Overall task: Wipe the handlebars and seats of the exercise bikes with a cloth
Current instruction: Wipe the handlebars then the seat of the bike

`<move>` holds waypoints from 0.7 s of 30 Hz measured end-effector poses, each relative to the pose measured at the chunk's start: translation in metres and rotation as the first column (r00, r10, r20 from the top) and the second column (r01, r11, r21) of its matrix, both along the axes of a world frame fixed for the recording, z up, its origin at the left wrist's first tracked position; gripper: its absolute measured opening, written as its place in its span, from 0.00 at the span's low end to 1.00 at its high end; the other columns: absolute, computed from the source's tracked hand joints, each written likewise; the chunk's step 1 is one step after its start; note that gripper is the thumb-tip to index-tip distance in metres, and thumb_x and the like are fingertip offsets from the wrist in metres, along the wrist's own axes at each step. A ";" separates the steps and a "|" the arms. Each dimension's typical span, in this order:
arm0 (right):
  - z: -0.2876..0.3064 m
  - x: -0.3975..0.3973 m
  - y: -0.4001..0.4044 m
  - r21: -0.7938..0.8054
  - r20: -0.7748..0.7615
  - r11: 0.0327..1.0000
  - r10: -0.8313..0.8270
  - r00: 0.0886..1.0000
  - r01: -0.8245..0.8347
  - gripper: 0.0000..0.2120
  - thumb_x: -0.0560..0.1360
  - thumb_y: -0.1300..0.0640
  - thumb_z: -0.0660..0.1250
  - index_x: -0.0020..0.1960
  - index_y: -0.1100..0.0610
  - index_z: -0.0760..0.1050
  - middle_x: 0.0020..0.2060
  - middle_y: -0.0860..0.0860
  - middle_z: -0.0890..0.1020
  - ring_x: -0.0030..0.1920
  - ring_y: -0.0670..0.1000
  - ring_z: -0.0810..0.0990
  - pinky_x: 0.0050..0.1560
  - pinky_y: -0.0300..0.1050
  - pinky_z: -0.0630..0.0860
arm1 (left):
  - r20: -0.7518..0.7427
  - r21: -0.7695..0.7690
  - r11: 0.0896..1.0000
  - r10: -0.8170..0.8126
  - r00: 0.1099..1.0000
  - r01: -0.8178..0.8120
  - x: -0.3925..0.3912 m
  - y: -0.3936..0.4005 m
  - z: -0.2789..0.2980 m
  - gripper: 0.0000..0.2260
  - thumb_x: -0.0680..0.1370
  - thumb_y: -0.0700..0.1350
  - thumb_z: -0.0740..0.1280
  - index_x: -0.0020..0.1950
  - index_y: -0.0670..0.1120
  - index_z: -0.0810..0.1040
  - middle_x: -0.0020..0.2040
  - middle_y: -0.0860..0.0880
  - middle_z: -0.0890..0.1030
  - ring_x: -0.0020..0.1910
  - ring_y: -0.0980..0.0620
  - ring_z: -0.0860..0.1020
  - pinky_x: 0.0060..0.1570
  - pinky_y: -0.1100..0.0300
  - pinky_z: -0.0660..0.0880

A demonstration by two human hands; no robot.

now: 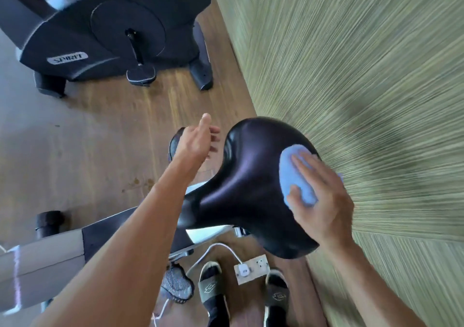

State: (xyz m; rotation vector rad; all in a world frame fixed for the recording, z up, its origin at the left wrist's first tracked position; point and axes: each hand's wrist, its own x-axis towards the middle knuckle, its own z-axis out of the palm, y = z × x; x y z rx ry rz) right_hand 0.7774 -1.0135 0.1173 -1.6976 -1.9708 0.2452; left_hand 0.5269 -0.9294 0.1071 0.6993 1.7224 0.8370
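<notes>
Wood-look floor (pixel 105 130) runs under me, with a green streaked wall (pixel 364 75) close on the right, blurred as the head camera swings. From where I'm driving this, the step in hand looks like the saddle of the near exercise bike.

The black bike seat (pixel 251 176) fills the middle of the view, its wide rear end toward the wall and my feet, its nose pointing left. My right hand (pixel 324 201) lies flat on the light blue cloth (pixel 298 176), fingers straight and spread, pressing it against the rear right edge of the seat. My left hand (pixel 200 140) hovers just beside the seat's far left edge, fingers loose and apart, holding nothing; I can't tell whether it touches the seat.

I judge the seat wipe to be under way, not finished: the cloth covers only one patch, and the glossy surface doesn't show me which parts are already clean. The second bike (pixel 110 32), branded Spirit, stands at the top left corner of the floor, well apart.

No handlebars are in view on either bike, nor is the second bike's seat, so I can't say how far those are along. The near bike's frame (pixel 50 259) is cut off at the left edge. A power strip (pixel 253 269) with a white plug lies on the floor between my sandals (pixel 211 289).
</notes>
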 end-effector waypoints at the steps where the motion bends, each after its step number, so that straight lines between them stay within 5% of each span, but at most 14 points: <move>1: 0.004 -0.002 0.021 -0.066 -0.035 0.983 -0.176 0.984 0.173 0.23 0.74 0.50 0.64 0.69 0.49 0.79 0.67 0.46 0.80 0.65 0.52 0.80 0.61 0.50 0.75 | -0.019 0.005 0.999 -0.037 0.999 0.037 0.007 0.001 -0.001 0.26 0.86 0.58 0.52 0.51 0.41 0.82 0.48 0.44 0.85 0.42 0.46 0.80 0.43 0.54 0.72; 4: 0.011 -0.029 0.088 -0.159 -0.015 0.949 -0.277 0.961 0.271 0.22 0.73 0.44 0.59 0.65 0.44 0.80 0.59 0.44 0.83 0.56 0.54 0.82 0.52 0.51 0.76 | -0.091 0.033 0.995 -0.087 0.992 0.090 0.034 0.011 0.003 0.28 0.85 0.62 0.48 0.45 0.43 0.76 0.40 0.46 0.77 0.38 0.49 0.74 0.42 0.53 0.69; 8: 0.008 -0.066 0.099 -0.048 0.082 0.994 0.099 0.992 -0.095 0.19 0.71 0.46 0.63 0.57 0.47 0.83 0.57 0.44 0.84 0.55 0.52 0.82 0.56 0.48 0.75 | -0.015 -0.010 0.994 0.109 0.994 -0.109 0.051 0.027 0.011 0.37 0.84 0.67 0.44 0.41 0.40 0.79 0.38 0.43 0.79 0.38 0.47 0.76 0.43 0.54 0.71; 11: 0.005 -0.031 0.033 -0.036 -0.014 0.912 0.409 0.912 -0.409 0.24 0.69 0.51 0.68 0.65 0.50 0.81 0.65 0.46 0.81 0.66 0.51 0.78 0.68 0.48 0.71 | 0.036 -0.089 0.977 0.195 0.980 -0.191 0.054 0.029 0.010 0.39 0.84 0.67 0.45 0.42 0.38 0.81 0.43 0.45 0.85 0.44 0.46 0.82 0.50 0.54 0.76; 13: 0.002 0.016 -0.010 0.012 -0.056 0.888 0.460 0.886 -0.460 0.26 0.69 0.54 0.70 0.68 0.52 0.80 0.68 0.47 0.79 0.70 0.52 0.76 0.68 0.53 0.72 | -0.048 -0.101 0.982 0.157 0.986 -0.161 0.057 0.029 0.006 0.38 0.81 0.70 0.45 0.44 0.45 0.85 0.46 0.45 0.86 0.50 0.45 0.83 0.58 0.50 0.76; 17: -0.015 0.060 0.018 -0.018 -0.289 0.990 0.132 0.948 -0.143 0.23 0.73 0.54 0.65 0.68 0.54 0.80 0.68 0.47 0.79 0.68 0.50 0.78 0.65 0.55 0.77 | -0.184 -0.153 0.986 0.038 0.982 -0.067 0.056 0.029 -0.002 0.46 0.68 0.79 0.43 0.60 0.50 0.85 0.63 0.43 0.83 0.64 0.42 0.78 0.71 0.42 0.69; 19: -0.007 0.043 0.071 -0.174 -0.392 0.984 -0.043 0.919 -0.028 0.22 0.73 0.50 0.64 0.66 0.50 0.81 0.61 0.46 0.84 0.61 0.49 0.82 0.62 0.52 0.78 | -0.157 -0.152 0.986 0.048 0.986 -0.073 0.057 0.028 0.003 0.43 0.71 0.79 0.45 0.53 0.50 0.88 0.56 0.46 0.86 0.59 0.46 0.82 0.66 0.47 0.73; 21: 0.004 0.015 0.123 -0.351 -0.303 0.932 -0.028 0.952 -0.085 0.19 0.73 0.46 0.64 0.61 0.46 0.83 0.51 0.47 0.86 0.52 0.53 0.83 0.55 0.50 0.79 | -0.070 -0.141 0.987 0.066 0.995 -0.076 0.059 0.027 0.003 0.39 0.80 0.72 0.45 0.44 0.47 0.88 0.44 0.51 0.87 0.46 0.55 0.85 0.50 0.60 0.78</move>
